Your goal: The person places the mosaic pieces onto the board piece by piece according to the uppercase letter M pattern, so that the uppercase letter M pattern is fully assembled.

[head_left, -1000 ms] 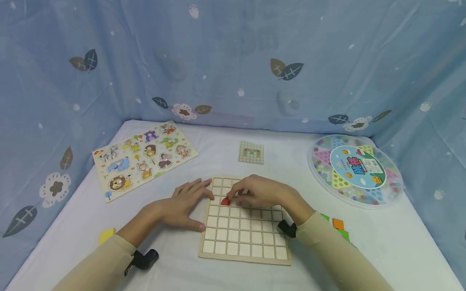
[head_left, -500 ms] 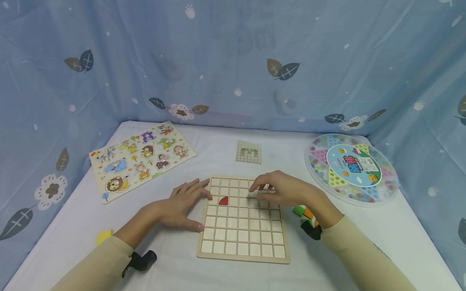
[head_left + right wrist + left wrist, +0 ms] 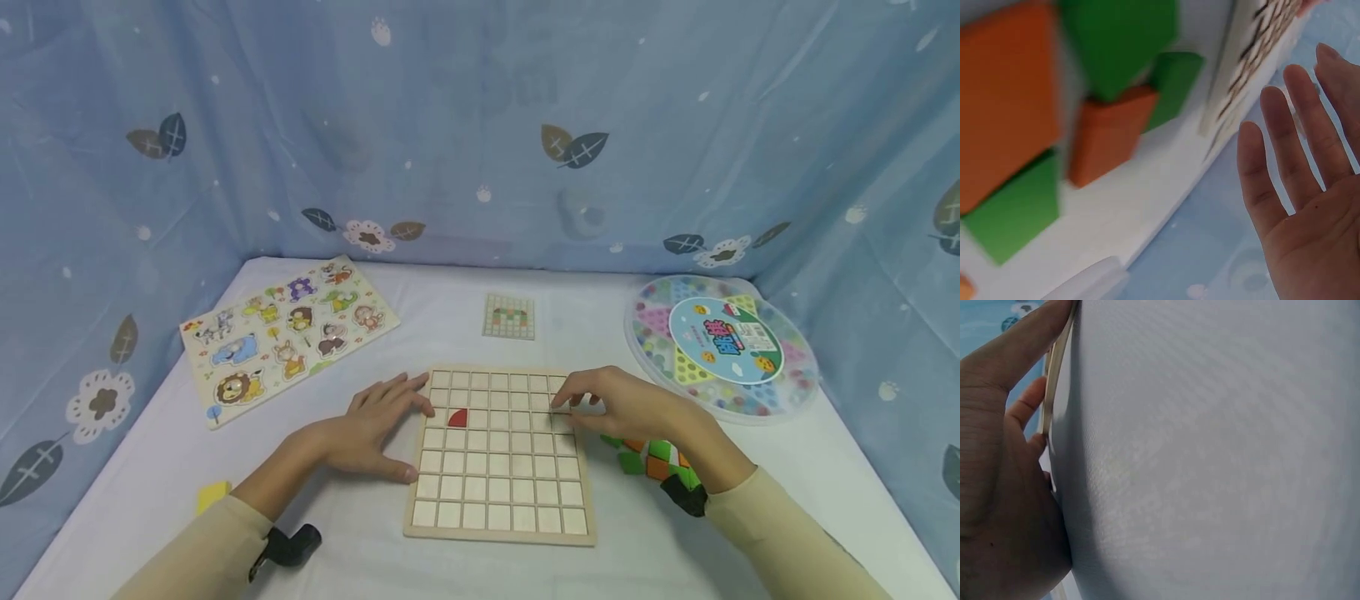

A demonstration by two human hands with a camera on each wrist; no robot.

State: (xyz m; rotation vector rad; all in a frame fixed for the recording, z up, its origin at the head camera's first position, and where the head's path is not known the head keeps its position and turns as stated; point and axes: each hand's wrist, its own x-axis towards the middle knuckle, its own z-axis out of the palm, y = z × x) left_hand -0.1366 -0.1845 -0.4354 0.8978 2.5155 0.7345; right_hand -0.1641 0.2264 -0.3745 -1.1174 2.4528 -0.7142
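Note:
A wooden grid board (image 3: 498, 467) lies on the white cloth in front of me. One red quarter-circle piece (image 3: 457, 417) sits in a cell near its upper left. My left hand (image 3: 367, 429) rests along the board's left edge, its fingertips and thumb touching the frame. Over the board's right edge is my right hand (image 3: 630, 404), and the right wrist view shows its fingers (image 3: 1310, 119) fairly straight, holding nothing. Just below and right of that hand lie several green blocks (image 3: 631, 462) and orange blocks (image 3: 657, 468).
Behind the board lies a small pattern card (image 3: 508, 317). An animal puzzle (image 3: 288, 337) is at the back left, and a round clear game box (image 3: 723, 350) at the back right. A yellow block (image 3: 213, 495) lies by the left forearm. Blue curtains (image 3: 480, 125) enclose the table.
My right hand has let go of the red quarter-circle piece, leaving it in its cell, and moved right across the board toward the coloured blocks. The left hand stays at the board's edge.

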